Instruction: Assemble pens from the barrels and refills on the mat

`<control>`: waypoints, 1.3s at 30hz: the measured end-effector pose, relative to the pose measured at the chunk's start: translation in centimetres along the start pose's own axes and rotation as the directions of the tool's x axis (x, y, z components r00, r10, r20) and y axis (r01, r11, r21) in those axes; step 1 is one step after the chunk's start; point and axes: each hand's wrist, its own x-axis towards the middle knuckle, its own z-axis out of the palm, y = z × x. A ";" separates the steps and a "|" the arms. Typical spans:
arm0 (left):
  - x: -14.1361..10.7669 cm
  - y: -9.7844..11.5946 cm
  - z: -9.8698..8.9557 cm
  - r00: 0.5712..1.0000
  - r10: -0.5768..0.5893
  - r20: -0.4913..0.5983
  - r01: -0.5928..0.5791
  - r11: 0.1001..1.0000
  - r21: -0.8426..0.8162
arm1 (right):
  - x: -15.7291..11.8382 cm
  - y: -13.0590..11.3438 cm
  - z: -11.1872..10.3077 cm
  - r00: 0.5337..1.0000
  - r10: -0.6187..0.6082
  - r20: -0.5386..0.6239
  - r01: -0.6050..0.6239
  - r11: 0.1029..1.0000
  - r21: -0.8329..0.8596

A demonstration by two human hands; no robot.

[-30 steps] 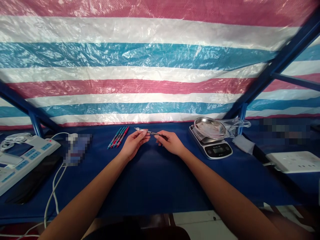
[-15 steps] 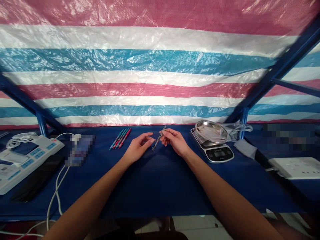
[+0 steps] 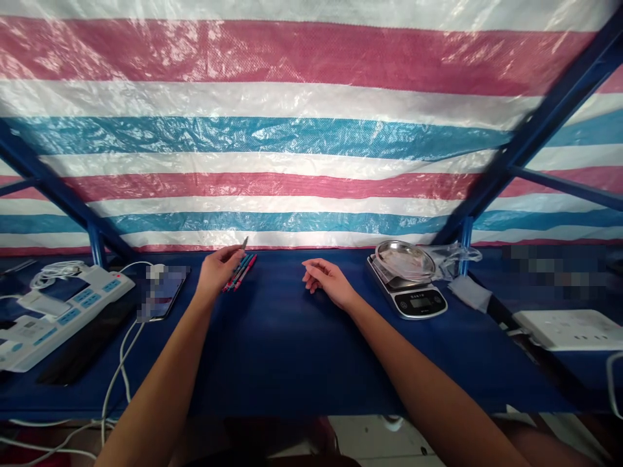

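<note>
My left hand (image 3: 219, 269) is closed on a dark pen (image 3: 244, 243), whose tip sticks up past the fingers. It is held at the left side of a small row of pens (image 3: 244, 272) with pink and teal barrels, partly hidden by the fingers. My right hand (image 3: 325, 280) hovers over the middle of the blue table (image 3: 292, 350), its fingers loosely curled but apart, and nothing shows in it. To its right stands a kitchen scale (image 3: 419, 302) bearing a round metal dish (image 3: 405, 261).
At the left are a white power strip (image 3: 73, 314), a phone (image 3: 168, 292), a black flat object (image 3: 85, 344) and white cables. A clear plastic bag (image 3: 445, 259) and a white socket box (image 3: 574, 329) are at the right. Blue frame bars slant behind.
My left hand has moved left to the pens, taking the dark pen out of my right hand's grasp. My right hand has let go and stays near the middle. The view has shifted slightly.
</note>
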 end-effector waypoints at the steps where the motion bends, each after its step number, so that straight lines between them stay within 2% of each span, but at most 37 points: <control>1: 0.5 -0.8 -0.9 0.999 -0.014 -0.049 0.021 0.990 0.139 | 0.0 0.0 0.0 1.000 0.000 0.009 0.001 1.000 -0.013; 2: 0.8 -1.6 -1.5 0.996 -0.012 -0.089 0.037 0.959 0.282 | -0.1 0.0 0.0 1.000 -0.002 0.018 0.002 1.000 -0.030; 4: 1.2 -3.0 -2.2 0.996 -0.024 -0.087 0.062 0.880 0.471 | -0.1 0.0 0.0 1.000 -0.004 0.030 0.006 0.998 -0.064; 7: 1.4 -4.3 -2.0 0.997 -0.072 -0.010 0.065 0.819 0.570 | -0.1 0.2 0.0 0.999 -0.003 0.049 0.008 0.993 -0.116; 13: 1.4 -4.6 -0.9 0.994 -0.101 0.026 0.067 0.806 0.589 | 0.2 0.8 0.0 0.998 -0.030 0.051 0.039 0.983 -0.179; 19: 1.3 -4.7 -0.8 0.999 -0.037 -0.009 0.034 0.787 0.615 | 0.3 1.4 0.2 0.998 -0.051 0.026 0.055 0.978 -0.203; 24: 1.1 -4.1 -1.1 0.997 -0.048 0.064 -0.003 0.782 0.623 | 0.1 2.0 0.4 0.996 -0.091 -0.021 0.083 0.967 -0.242; 33: 0.5 -2.8 -1.3 0.991 -0.132 0.012 0.096 0.777 0.623 | -0.6 1.4 0.4 0.996 -0.093 -0.008 0.088 0.961 -0.261; 35: 0.5 -2.8 -1.2 0.994 -0.114 0.006 0.086 0.778 0.622 | -0.6 1.2 0.4 0.996 -0.084 -0.003 0.081 0.964 -0.254; 39: 0.7 -2.6 -1.3 0.999 0.001 -0.041 0.023 0.817 0.577 | -0.5 1.4 0.3 0.995 -0.092 -0.046 0.078 0.967 -0.244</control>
